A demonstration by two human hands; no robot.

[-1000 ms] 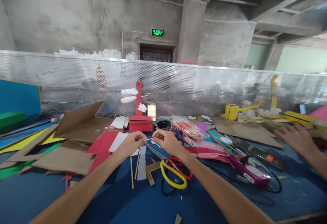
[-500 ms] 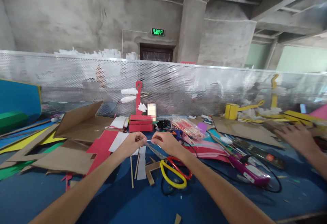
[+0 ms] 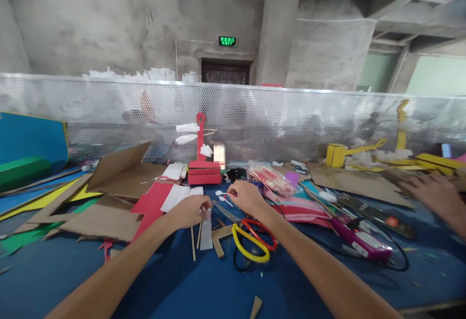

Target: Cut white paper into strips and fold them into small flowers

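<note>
My right hand (image 3: 246,197) pinches a thin white piece with a small rounded end (image 3: 219,193), which points left over the blue table. My left hand (image 3: 194,209) is closed, thumb and fingers together, just above a white paper strip (image 3: 206,234) and two thin wooden sticks (image 3: 193,245). What lies in its fingertips is too small to make out. Scissors with yellow and red handles (image 3: 251,255) rest below my right hand, blades towards the gap between the hands. Beside them lies an L-shaped cardboard piece (image 3: 218,246).
A red box with an upright hook (image 3: 204,178) stands ahead, white pieces attached. Cardboard (image 3: 120,178) and red sheet (image 3: 155,202) lie left. Right are a bag of sticks (image 3: 273,178), a purple power strip (image 3: 364,243) and another person's hand (image 3: 437,197). A perforated metal screen (image 3: 251,129) runs behind.
My hands were together, with a thin white piece between them. They have moved apart; the white piece stays with the right hand, and the left has dropped slightly towards the paper strip.
</note>
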